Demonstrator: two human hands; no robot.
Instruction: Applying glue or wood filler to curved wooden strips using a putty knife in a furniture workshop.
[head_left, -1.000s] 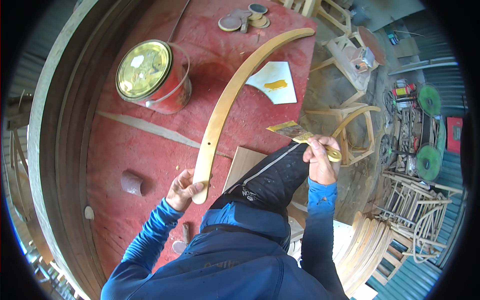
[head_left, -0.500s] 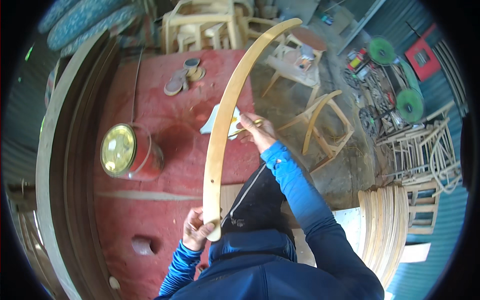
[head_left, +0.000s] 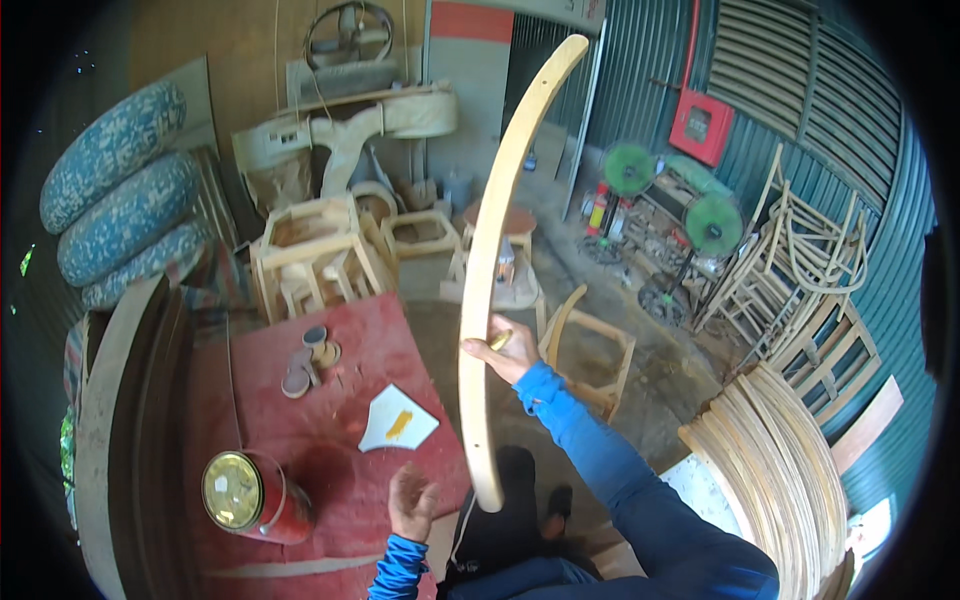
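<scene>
My right hand [head_left: 512,352] is closed around a long curved wooden strip [head_left: 492,225], which stands nearly upright before me with a small dark hole near its lower end. A small yellowish tool [head_left: 500,341] also pokes out between those fingers; its kind is hard to make out. Apart from the strip, near the table's front right edge, my left hand [head_left: 412,502] hangs open, fingers loosely bent, holding nothing. On the red table [head_left: 350,345] just beyond it lies a white angular plate [head_left: 380,428] with a yellow smear. A red can [head_left: 285,505] with a shiny lid stands on the left.
Several sanding discs [head_left: 298,380] lie on the table. Thick curved boards [head_left: 120,430] line its left side. Stacked curved wooden strips [head_left: 770,460] are at right. Behind are a wooden frame [head_left: 590,370], stools [head_left: 320,250] and green fans [head_left: 713,224].
My left hand has let go of the strip's lower end. My right hand now grips the strip, which has shifted right. The view has tilted up, showing more of the room.
</scene>
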